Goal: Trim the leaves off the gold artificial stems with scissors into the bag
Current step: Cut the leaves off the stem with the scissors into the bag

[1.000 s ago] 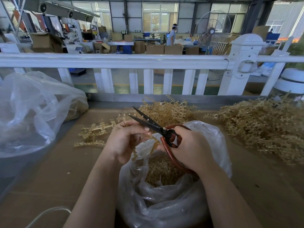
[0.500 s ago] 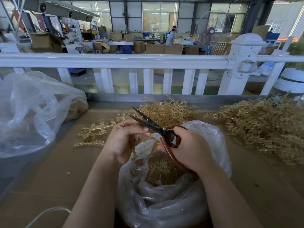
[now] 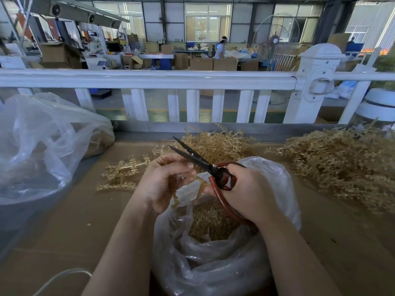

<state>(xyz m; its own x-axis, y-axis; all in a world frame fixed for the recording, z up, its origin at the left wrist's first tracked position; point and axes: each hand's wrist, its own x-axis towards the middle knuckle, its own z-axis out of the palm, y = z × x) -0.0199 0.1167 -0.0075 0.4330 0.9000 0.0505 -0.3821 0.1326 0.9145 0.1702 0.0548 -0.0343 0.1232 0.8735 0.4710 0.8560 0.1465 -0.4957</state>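
A white fence (image 3: pixel 149 79) runs across the view, its capped post (image 3: pixel 316 82) at the right. Beyond the fence lies a hall: green floor (image 3: pixel 162 114), cardboard boxes (image 3: pixel 213 64), a large fan (image 3: pixel 275 39) and bright windows (image 3: pixel 208 22) along the far wall

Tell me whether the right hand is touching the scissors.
Touching. In the head view the right hand has its fingers curled through and around the red handles of the scissors, above the open bag.
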